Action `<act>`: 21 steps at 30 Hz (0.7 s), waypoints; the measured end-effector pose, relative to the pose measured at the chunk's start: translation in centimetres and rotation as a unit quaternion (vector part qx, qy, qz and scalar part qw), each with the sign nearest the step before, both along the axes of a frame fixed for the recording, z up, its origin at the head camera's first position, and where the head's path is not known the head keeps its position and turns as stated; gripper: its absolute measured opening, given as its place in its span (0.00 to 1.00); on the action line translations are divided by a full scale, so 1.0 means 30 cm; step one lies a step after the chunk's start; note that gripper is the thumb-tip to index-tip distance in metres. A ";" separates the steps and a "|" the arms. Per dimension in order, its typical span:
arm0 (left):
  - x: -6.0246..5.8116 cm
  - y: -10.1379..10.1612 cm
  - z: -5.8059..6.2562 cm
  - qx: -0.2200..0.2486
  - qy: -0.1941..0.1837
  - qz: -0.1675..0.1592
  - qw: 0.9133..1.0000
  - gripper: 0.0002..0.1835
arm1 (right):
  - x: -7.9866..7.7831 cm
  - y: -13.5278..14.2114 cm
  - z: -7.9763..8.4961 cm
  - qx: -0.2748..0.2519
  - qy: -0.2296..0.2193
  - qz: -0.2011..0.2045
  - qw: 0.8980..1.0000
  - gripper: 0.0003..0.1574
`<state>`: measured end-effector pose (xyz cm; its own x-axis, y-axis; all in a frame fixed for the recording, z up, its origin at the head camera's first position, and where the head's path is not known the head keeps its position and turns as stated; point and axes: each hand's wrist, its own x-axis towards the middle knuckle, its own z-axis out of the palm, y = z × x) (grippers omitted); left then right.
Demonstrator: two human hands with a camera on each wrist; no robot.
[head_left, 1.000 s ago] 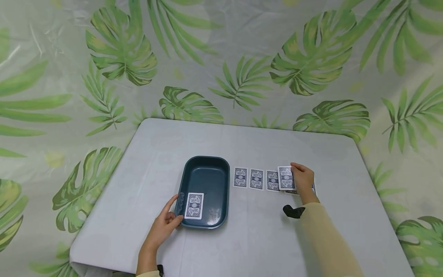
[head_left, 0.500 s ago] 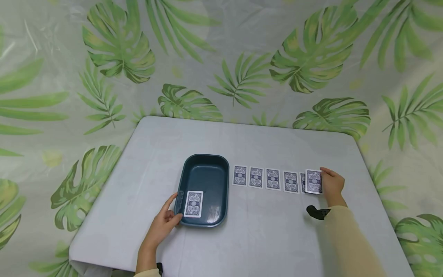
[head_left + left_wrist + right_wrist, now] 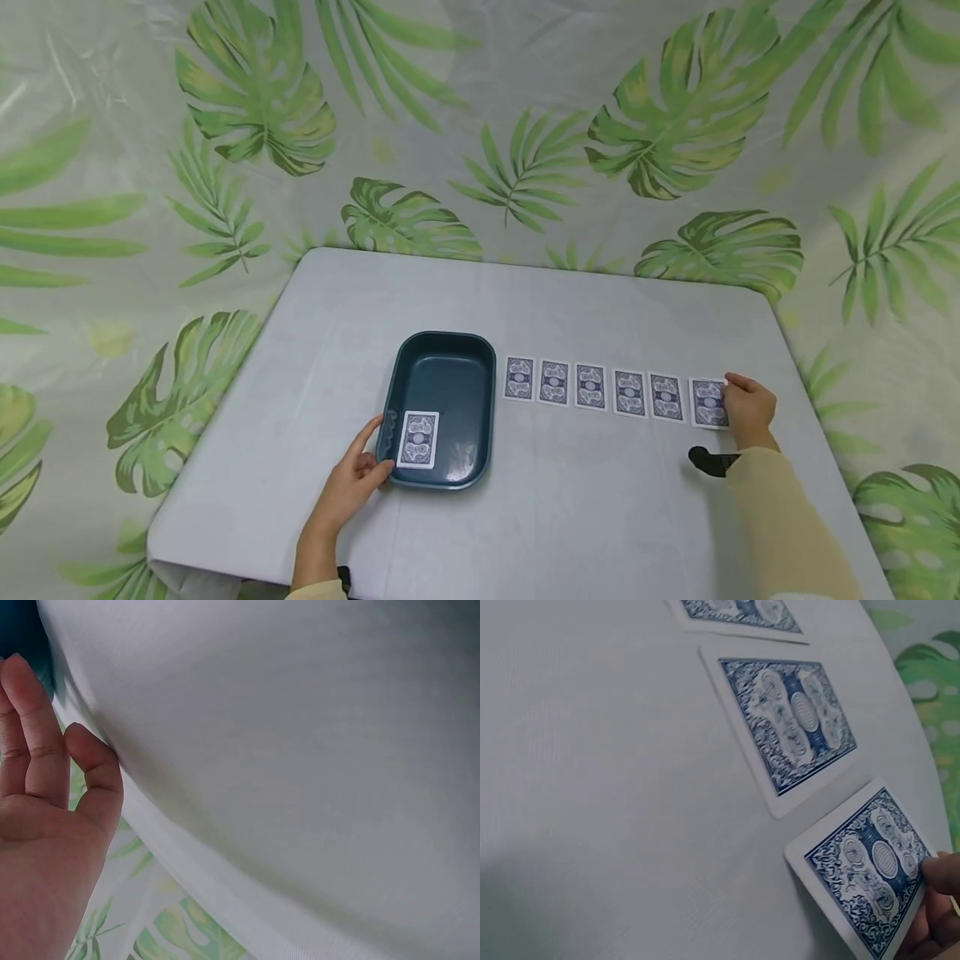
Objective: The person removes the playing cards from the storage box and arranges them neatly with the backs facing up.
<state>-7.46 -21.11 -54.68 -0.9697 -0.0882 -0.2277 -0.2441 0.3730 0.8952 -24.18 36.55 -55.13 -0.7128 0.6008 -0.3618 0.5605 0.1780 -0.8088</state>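
At the right end of a row of face-down playing cards [image 3: 591, 387], my right hand [image 3: 750, 408] pinches a blue-backed playing card [image 3: 708, 403] by its right edge. In the right wrist view this card [image 3: 870, 866] is tilted, with a shadow under its near edge. My left hand [image 3: 350, 479] touches the left rim of a dark teal tray [image 3: 489, 417], index finger and thumb spread along it. The left wrist view shows that hand's fingers [image 3: 41, 742] mostly straight against the tray. One more face-down card [image 3: 417, 439] lies in the tray's near left part.
A white cloth covers the table [image 3: 570, 517]. Behind and beside it hangs a leaf-patterned sheet [image 3: 525, 100]. The row of cards runs from just right of the tray toward the table's right side, with small gaps between cards.
My right hand has carried its card rightward, past the other cards, to the row's right end, and lowered it. The cards it covered now show. My left hand stays at the tray.
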 end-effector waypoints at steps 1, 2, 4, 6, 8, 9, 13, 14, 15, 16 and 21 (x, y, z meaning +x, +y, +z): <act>-0.001 -0.001 -0.001 0.000 0.000 -0.001 1.000 0.38 | 0.003 0.004 -0.009 0.006 0.005 0.002 1.000 0.28; -0.002 -0.002 -0.003 -0.002 0.000 -0.002 1.000 0.38 | 0.005 0.008 -0.018 0.015 0.007 0.003 1.000 0.27; -0.005 -0.004 -0.006 -0.002 0.001 -0.005 1.000 0.38 | 0.012 0.013 -0.034 0.028 0.012 0.003 1.000 0.27; -0.010 -0.004 -0.007 -0.002 0.004 -0.007 1.000 0.38 | 0.017 0.017 -0.044 0.042 0.011 0.007 0.999 0.27; -0.013 -0.004 -0.007 0.001 0.004 -0.008 1.000 0.38 | 0.021 0.017 -0.051 0.061 0.011 0.013 0.998 0.27; -0.014 -0.004 -0.006 0.003 0.005 -0.007 1.000 0.38 | 0.022 0.016 -0.053 0.067 0.011 0.016 0.998 0.27; -0.011 -0.004 -0.005 0.006 0.004 -0.002 1.000 0.38 | 0.021 0.004 -0.054 0.100 0.015 0.036 0.994 0.27; -0.009 -0.004 -0.006 0.006 0.004 -0.002 1.000 0.38 | 0.020 0.000 -0.055 0.109 0.018 0.040 0.993 0.27; -0.008 -0.004 -0.006 0.006 0.004 -0.002 1.000 0.38 | 0.020 -0.003 -0.055 0.117 0.021 0.046 0.992 0.27; -0.007 -0.004 -0.007 0.006 0.005 -0.001 1.000 0.38 | 0.018 -0.006 -0.056 0.128 0.026 0.052 0.990 0.27; -0.004 -0.006 -0.013 0.011 0.005 0.004 1.000 0.38 | 0.004 -0.014 -0.068 0.151 0.032 0.074 0.985 0.27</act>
<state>-7.57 -21.29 -55.05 -0.9711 -0.0907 -0.2207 -0.2386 0.3507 0.9056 -24.06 36.13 -57.16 -0.8162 0.5618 -0.1345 0.4605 0.4921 -0.7388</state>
